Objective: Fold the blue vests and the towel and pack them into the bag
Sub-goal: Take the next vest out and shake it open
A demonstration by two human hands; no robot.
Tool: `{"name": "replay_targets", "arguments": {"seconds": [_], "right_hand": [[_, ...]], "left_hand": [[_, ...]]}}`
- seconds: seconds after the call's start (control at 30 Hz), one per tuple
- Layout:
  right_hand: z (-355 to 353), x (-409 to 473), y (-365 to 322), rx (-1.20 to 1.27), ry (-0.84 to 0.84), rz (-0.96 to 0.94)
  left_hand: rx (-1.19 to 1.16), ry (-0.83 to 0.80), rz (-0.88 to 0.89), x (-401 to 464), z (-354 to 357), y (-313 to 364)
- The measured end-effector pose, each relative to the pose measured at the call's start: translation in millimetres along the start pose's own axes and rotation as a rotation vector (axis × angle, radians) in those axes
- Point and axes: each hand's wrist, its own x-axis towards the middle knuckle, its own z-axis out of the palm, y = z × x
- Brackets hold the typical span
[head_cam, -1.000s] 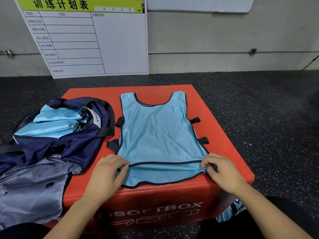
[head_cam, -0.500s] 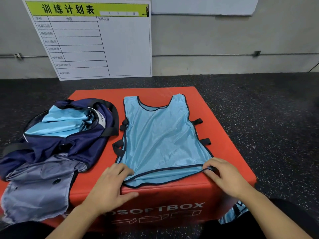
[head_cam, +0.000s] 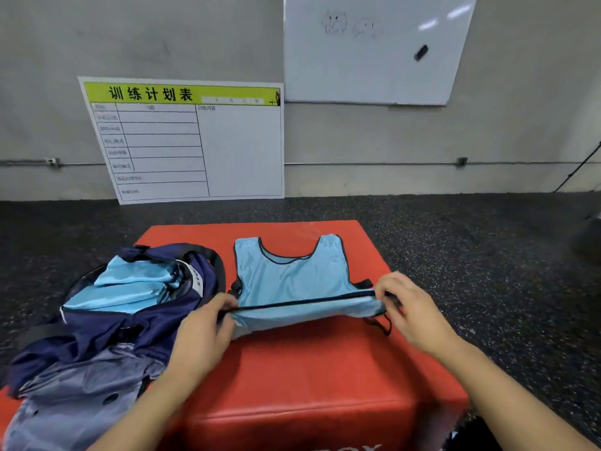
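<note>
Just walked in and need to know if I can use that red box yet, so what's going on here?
A person is folding a light blue vest on the red box. The left hand and right hand each pinch a bottom corner, holding the hem raised over the vest's middle. The navy bag lies open at the left with light blue fabric already inside. No towel is clearly visible, so packing isn't finished.

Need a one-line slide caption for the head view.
Both hands, left and right, pinch the blue vest hem, lifting it over the red box beside the open bag.
</note>
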Motion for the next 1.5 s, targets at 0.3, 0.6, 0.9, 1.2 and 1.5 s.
{"name": "replay_targets", "arguments": {"seconds": [0.3, 0.6, 0.9, 1.2, 1.5], "right_hand": [[-115, 118, -56, -0.226, 0.055, -0.003], [-263, 170, -142, -0.273, 0.2, 0.044], [-310, 154, -158, -0.457, 0.428, 0.171], [-340, 151, -163, -0.319, 0.199, 0.338], [-309, 177, -147, 0.254, 0.022, 0.539]], "left_hand": [[0.037, 0.18, 0.232, 136, -148, 104], [0.275, 0.176, 0.471, 188, -274, 187], [0.284, 0.183, 0.446, 178, -317, 229], [0.141, 0.114, 0.353, 174, -318, 230], [-0.135, -0.062, 0.014, 209, -261, 215]]}}
